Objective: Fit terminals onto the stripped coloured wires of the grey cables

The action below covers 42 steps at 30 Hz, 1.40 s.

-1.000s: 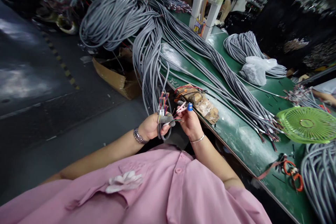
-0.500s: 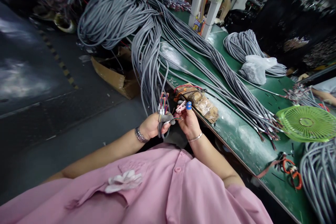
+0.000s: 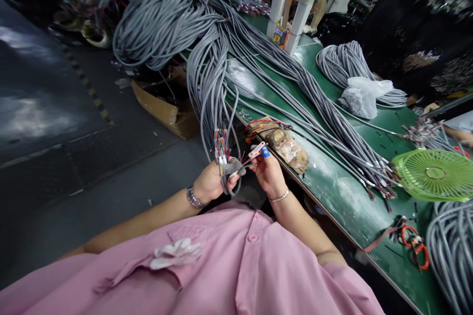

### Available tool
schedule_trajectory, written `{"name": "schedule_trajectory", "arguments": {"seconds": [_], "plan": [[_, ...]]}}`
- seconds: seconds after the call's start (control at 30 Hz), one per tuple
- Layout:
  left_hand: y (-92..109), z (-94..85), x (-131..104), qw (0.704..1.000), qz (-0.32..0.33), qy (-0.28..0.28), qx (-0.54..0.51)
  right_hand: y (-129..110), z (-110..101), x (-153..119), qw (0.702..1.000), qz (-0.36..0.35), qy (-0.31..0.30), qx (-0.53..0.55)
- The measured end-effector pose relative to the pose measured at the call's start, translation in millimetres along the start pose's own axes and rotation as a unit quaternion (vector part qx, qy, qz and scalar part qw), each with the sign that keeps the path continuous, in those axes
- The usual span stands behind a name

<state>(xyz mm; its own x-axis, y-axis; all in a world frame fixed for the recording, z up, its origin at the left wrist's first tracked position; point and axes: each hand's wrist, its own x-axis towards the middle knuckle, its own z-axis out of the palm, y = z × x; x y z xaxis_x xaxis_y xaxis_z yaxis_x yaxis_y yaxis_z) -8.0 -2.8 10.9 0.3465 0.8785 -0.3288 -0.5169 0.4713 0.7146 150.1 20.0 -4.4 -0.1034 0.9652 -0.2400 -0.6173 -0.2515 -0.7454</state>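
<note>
My left hand (image 3: 212,180) is closed around a bunch of grey cables whose stripped ends, a tuft of thin coloured wires (image 3: 221,145), point upward. Grey coverings sit on its thumb and a finger. One cable end sticks out sideways toward my right hand (image 3: 269,175), its fine wires fanned apart. Between the right thumb and fingers is a small pale pink tool (image 3: 256,150), perhaps a clip or a little cutter, touching or close to those wires. Blue tape (image 3: 265,151) wraps a right fingertip. Which wire the tool meets is too small to tell.
A taped wooden block (image 3: 286,145) lies at the edge of the green table (image 3: 343,192). Long grey cables (image 3: 295,86) run across it. A green fan (image 3: 436,173), orange-handled scissors (image 3: 414,246) and a plastic bag (image 3: 364,97) lie right. A cardboard box (image 3: 166,108) stands below, left.
The pink tool has turned to slant up and right, and my right hand has shifted slightly right. The left hand with its cables has moved a little left.
</note>
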Motion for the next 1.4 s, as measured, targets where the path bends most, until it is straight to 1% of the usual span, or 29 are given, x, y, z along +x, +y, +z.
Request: {"name": "schedule_trajectory", "arguments": {"seconds": [0.07, 0.13, 0.17, 0.2, 0.23, 0.33, 0.4, 0.5, 0.57, 0.67, 0.83, 0.87, 0.93, 1.03, 1.13, 1.23, 1.33, 1.4], "plan": [[1, 1.4, 3, 1.000, -0.001, -0.006, -0.004, 3, -2, 0, 0.997, -0.052, 0.031, -0.051], [0, 2.1, 5, 1.000, -0.003, -0.018, -0.001, 5, -4, 1, 0.986, -0.108, 0.062, -0.107], [0, 2.0, 6, 1.000, -0.005, -0.022, 0.003, 5, -5, 1, 0.983, -0.120, 0.067, -0.121], [-2, 1.8, 7, 1.000, -0.004, -0.022, 0.008, 5, -4, 2, 0.984, -0.115, 0.060, -0.120], [-3, 1.4, 8, 1.000, -0.003, -0.018, 0.012, 4, -4, 3, 0.989, -0.095, 0.044, -0.105], [-7, -0.3, 10, 1.000, 0.000, -0.005, 0.025, 2, 1, 7, 1.000, -0.021, -0.006, -0.015], [-9, -1.5, 11, 0.999, 0.001, -0.002, 0.035, 1, 4, 11, 1.000, -0.004, -0.002, 0.024], [-11, -2.5, 12, 0.999, 0.000, -0.002, 0.051, 3, 6, 14, 0.999, -0.012, 0.030, 0.042], [-11, -2.7, 12, 0.998, 0.003, -0.006, 0.058, 4, 6, 14, 0.998, -0.015, 0.034, 0.049], [-12, -3.8, 9, 0.998, 0.011, -0.004, 0.057, 4, 4, 11, 0.998, 0.004, 0.013, 0.062], [-16, -8.6, -2, 0.997, 0.038, -0.005, 0.065, -3, 2, 2, 0.996, 0.073, -0.027, 0.051], [-17, -9.2, -4, 0.997, 0.046, -0.004, 0.067, -4, 2, 1, 0.995, 0.078, -0.034, 0.048], [-19, -8.8, -7, 0.996, 0.059, 0.005, 0.066, -6, 3, -2, 0.997, 0.064, -0.040, 0.033], [-19, -4.8, -8, 0.995, 0.073, 0.023, 0.058, -7, 5, -4, 0.999, 0.019, -0.027, -0.005], [-17, 0.7, -6, 0.994, 0.082, 0.035, 0.057, -5, 5, -5, 1.000, 0.000, -0.020, -0.023], [-16, 4.8, -3, 0.995, 0.075, 0.037, 0.055, -3, 3, -2, 0.999, 0.008, -0.031, -0.006], [-16, 7.6, 0, 0.996, 0.064, 0.047, 0.048, -1, 1, 4, 0.998, 0.034, -0.047, 0.015], [-16, 8.7, 1, 0.996, 0.061, 0.055, 0.045, 0, 1, 7, 0.998, 0.045, -0.044, 0.024]]}}
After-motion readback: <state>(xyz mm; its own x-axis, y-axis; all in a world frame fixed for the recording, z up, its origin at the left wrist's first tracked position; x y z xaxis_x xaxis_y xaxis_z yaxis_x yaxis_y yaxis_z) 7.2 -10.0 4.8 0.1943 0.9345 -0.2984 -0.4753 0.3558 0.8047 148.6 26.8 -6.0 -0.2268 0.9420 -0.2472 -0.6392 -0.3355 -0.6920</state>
